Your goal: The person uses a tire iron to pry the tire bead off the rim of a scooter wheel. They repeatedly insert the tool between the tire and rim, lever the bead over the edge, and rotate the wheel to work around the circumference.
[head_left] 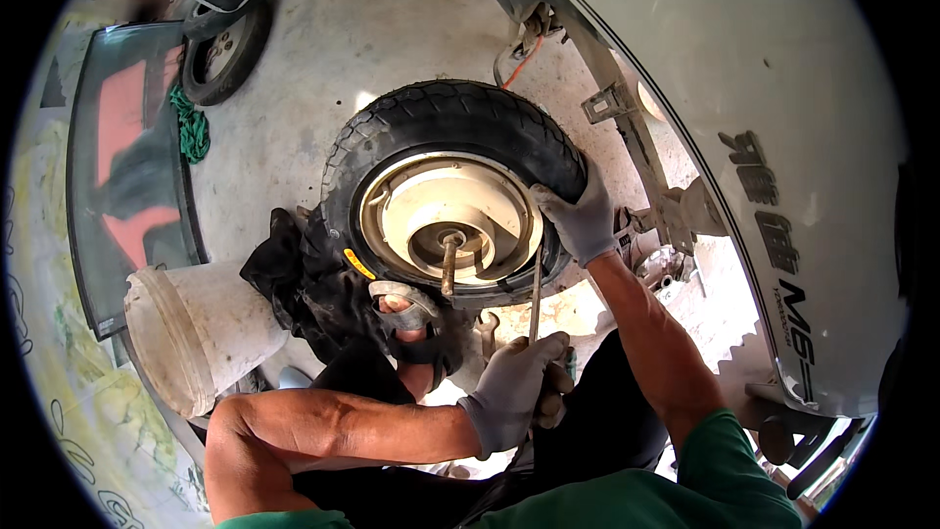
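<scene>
A black tyre on a pale metal hub wheel stands in front of me, tilted with its face toward me. A rusty axle juts out of the hub. My left hand, in a grey glove, is closed round a thin metal tyre lever. The lever's far end meets the lower right of the rim; whether its tip is under the bead I cannot tell. My right hand, gloved too, grips the tyre's right side, thumb on the sidewall near the rim and fingers hidden behind the tread.
An open-end wrench lies below the tyre, beside my sandalled foot. Left are a black cloth, a dirty white bucket on its side, a glass panel and another wheel. A white vehicle body bounds the right.
</scene>
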